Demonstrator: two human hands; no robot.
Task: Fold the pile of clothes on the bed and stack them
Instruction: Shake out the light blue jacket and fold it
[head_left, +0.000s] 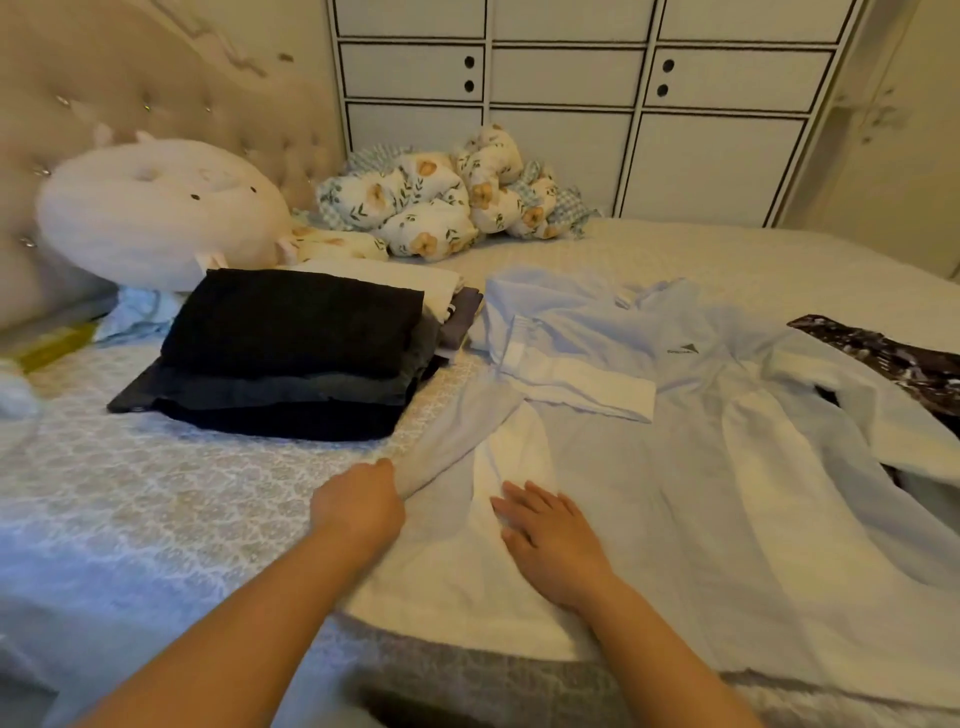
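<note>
A pale blue shirt (691, 447) with white panels lies spread over the right half of the bed (156, 493). My left hand (361, 501) grips the shirt's left edge, near the sleeve, with curled fingers. My right hand (550, 535) rests flat on the shirt's lower front, fingers straight. To the left stands a stack of folded dark clothes (291, 353), black on top, with folded white and grey pieces (441, 301) behind it.
A dark patterned garment (893, 358) lies at the right edge, partly under the shirt. A round white cushion (156, 213) and a bundled floral quilt (447, 197) sit by the padded headboard (130, 88). White cabinets (623, 93) stand behind the bed.
</note>
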